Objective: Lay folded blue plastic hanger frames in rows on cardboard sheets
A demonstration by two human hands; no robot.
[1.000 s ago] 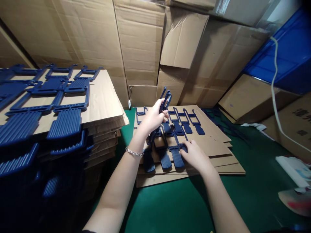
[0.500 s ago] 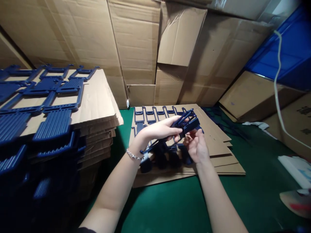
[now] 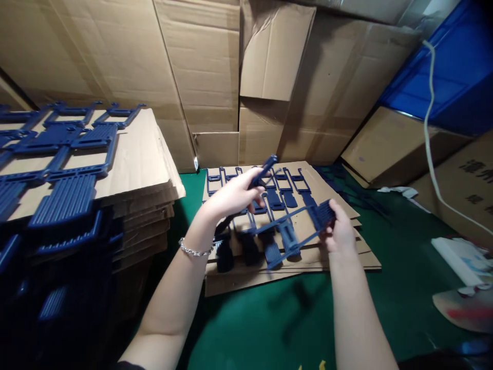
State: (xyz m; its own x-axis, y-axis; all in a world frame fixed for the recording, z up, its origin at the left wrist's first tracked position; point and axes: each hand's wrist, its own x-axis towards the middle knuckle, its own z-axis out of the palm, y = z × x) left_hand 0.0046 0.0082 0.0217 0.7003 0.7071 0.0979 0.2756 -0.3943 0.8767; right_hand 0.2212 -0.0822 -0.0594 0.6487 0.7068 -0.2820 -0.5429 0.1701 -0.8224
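Dark blue plastic parts (image 3: pixel 262 172) are gripped in my left hand (image 3: pixel 234 198), which hangs over the cardboard sheet. In my right hand (image 3: pixel 341 231) is the ribbed end of a blue plastic frame (image 3: pixel 289 235); its two long arms stretch leftward over the sheet and look slightly blurred. Under both hands, rows of similar blue frames (image 3: pixel 287 198) lie on the stacked cardboard sheets (image 3: pixel 327 246). A silver bracelet circles my left wrist.
At left stands a tall pile of cardboard sheets (image 3: pixel 134 154) bearing blue frames. Cardboard boxes (image 3: pixel 200 61) line the back. More blue parts (image 3: pixel 358 192) lie right on the green table (image 3: pixel 239 329), near a blue bin (image 3: pixel 442 77) and white cable (image 3: pixel 429 113).
My hands have moved apart. My right hand has drawn one frame out to the right, while my left hand still holds other parts. The view has shifted slightly.
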